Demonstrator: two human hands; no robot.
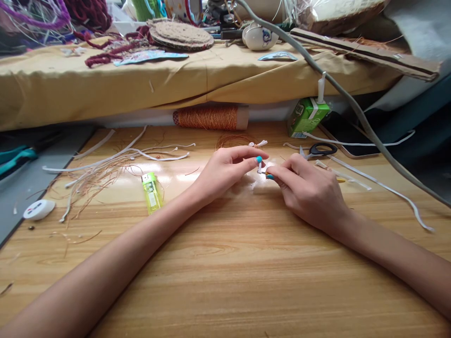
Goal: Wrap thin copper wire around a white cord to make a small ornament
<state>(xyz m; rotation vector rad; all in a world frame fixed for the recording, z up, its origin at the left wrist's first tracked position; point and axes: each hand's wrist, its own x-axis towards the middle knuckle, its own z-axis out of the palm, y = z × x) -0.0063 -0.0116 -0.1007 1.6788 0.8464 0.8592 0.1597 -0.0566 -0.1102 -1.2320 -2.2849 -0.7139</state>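
Note:
My left hand (229, 171) is closed, thumb and forefinger pinching a small white cord piece (260, 168). Close on its right, my right hand (310, 190) grips a thin tool with a metal tip and a yellowish handle (340, 180). The tool's tip meets the white piece, or comes very near it; I cannot tell which. Most of the tool is hidden inside the right hand. Just beyond the fingers lie a coil of thin copper-coloured thread (235, 140) and a small knotted white cord (260, 143).
Left of my hands are a green lighter (151, 193), white cords (105, 159) with loose brown threads, and a white oval object (39, 210). Behind stand an orange thread cone (211, 118) and a green drink carton (307, 118). Scissors (322, 149) lie right; a grey cable (338, 89) crosses.

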